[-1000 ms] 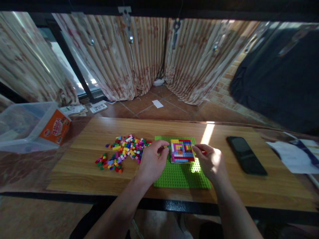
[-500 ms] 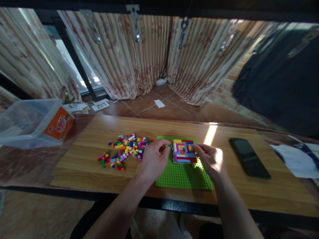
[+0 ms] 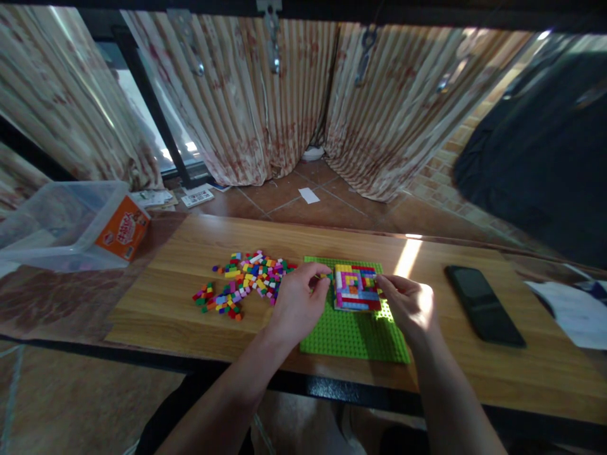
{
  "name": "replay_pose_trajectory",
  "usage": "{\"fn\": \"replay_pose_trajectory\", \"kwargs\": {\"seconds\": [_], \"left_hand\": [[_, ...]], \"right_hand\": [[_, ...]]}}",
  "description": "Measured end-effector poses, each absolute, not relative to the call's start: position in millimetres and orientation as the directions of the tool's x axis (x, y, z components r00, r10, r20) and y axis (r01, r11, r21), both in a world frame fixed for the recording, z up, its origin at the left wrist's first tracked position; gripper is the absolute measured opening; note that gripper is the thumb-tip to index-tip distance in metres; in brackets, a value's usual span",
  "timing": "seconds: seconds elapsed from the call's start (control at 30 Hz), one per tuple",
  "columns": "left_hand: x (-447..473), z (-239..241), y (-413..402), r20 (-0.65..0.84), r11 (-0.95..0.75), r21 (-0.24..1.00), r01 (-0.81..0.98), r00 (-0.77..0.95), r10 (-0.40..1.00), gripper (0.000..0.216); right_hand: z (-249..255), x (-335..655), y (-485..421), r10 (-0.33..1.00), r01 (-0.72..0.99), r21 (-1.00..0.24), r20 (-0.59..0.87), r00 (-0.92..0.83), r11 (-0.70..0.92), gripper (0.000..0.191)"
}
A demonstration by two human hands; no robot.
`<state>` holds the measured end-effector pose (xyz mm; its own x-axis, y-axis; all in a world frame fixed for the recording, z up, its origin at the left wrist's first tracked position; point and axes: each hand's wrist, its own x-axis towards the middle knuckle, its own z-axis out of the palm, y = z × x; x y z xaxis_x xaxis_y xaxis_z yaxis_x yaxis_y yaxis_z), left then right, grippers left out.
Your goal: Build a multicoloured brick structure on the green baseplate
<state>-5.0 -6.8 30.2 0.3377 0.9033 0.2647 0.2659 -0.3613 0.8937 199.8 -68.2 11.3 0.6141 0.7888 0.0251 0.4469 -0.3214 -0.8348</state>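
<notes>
A green studded baseplate (image 3: 353, 335) lies on the wooden table (image 3: 156, 303). On its far half sits a square block of small coloured bricks (image 3: 356, 287). My left hand (image 3: 300, 304) is closed in a pinch at the block's left edge, with a small brick between thumb and fingers. At the block's right edge, my right hand (image 3: 410, 306) has its fingers curled against the side. A loose pile of coloured bricks (image 3: 244, 281) is spread on the table left of my left hand.
A black phone (image 3: 484, 304) lies to the right on the table, with papers (image 3: 569, 309) beyond it. A clear plastic bin (image 3: 52, 224) with an orange label stands at the far left. Curtains and tiled floor are behind the table.
Both hands stay at the block's sides; only the camera view has shifted slightly, moving everything a little to the right in the picture.
</notes>
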Motion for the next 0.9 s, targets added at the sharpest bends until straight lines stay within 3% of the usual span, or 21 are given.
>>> {"fn": "replay_pose_trajectory", "kwargs": {"seconds": [0.2, 0.53, 0.73, 0.9], "left_hand": [[-5.5, 29.7, -7.4, 0.266, -0.365, 0.893, 0.262, 0.348, 0.899, 0.017], [-3.0, 28.2, -8.9, 0.237, -0.333, 0.914, 0.234, 0.359, 0.903, 0.018], [0.3, 28.6, -11.8, 0.129, -0.191, 0.973, 0.132, 0.38, 0.916, 0.023], [4.0, 30.0, -12.3, 0.071, -0.087, 0.996, 0.027, 0.367, 0.927, 0.021]], "right_hand": [[4.5, 203.1, -62.2, 0.738, 0.191, -0.936, -0.099, 0.667, -0.297, 0.036], [4.7, 200.8, -59.5, 0.699, 0.068, -0.945, -0.187, 0.69, -0.321, 0.031], [6.6, 204.8, -61.5, 0.718, 0.093, -0.954, -0.147, 0.68, -0.283, 0.035], [16.8, 190.2, -65.0, 0.691, 0.13, -0.988, 0.038, 0.722, -0.081, 0.028]]}}
